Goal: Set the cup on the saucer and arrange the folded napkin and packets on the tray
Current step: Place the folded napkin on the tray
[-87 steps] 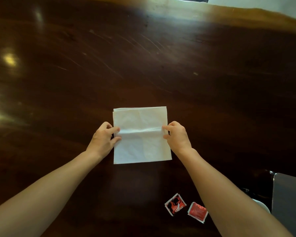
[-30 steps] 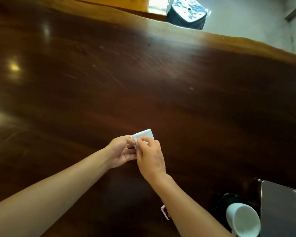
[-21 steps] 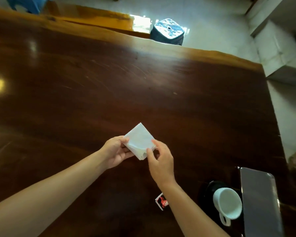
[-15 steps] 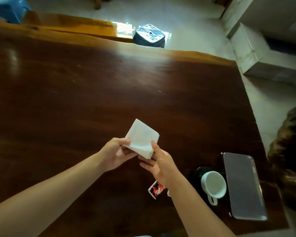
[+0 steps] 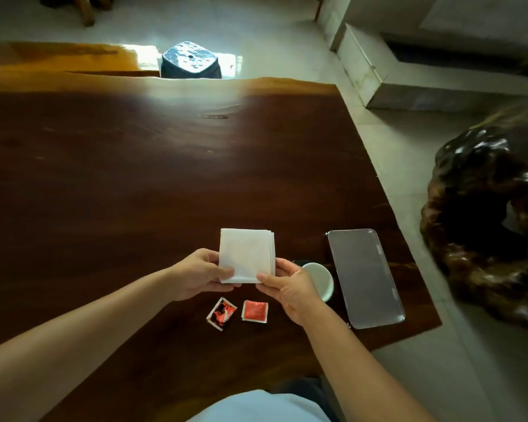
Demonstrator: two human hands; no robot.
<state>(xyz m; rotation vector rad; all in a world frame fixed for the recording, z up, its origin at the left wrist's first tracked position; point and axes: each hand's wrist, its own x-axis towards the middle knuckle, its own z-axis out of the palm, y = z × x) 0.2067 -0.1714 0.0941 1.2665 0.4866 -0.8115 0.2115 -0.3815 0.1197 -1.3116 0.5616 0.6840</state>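
Note:
A white napkin (image 5: pixel 246 257), folded into a small square, is held above the table by both hands. My left hand (image 5: pixel 200 274) grips its lower left corner and my right hand (image 5: pixel 287 283) pinches its lower right corner. Two red packets lie on the wood below the hands: a patterned packet (image 5: pixel 221 313) and a plain red packet (image 5: pixel 254 311). A white cup (image 5: pixel 319 280) sits on a dark saucer (image 5: pixel 299 262), both partly hidden behind my right hand. The steel tray (image 5: pixel 365 277) lies just right of the cup.
The dark wooden table (image 5: pixel 134 184) ends close to the tray on the right and near my body. A small stool (image 5: pixel 190 60) stands beyond the far edge. A dark carved wooden piece (image 5: pixel 485 214) stands on the floor at right.
The flat napkin has been folded down to a small square and lifted. The view has swung right, so the cup, tray and both packets show fully.

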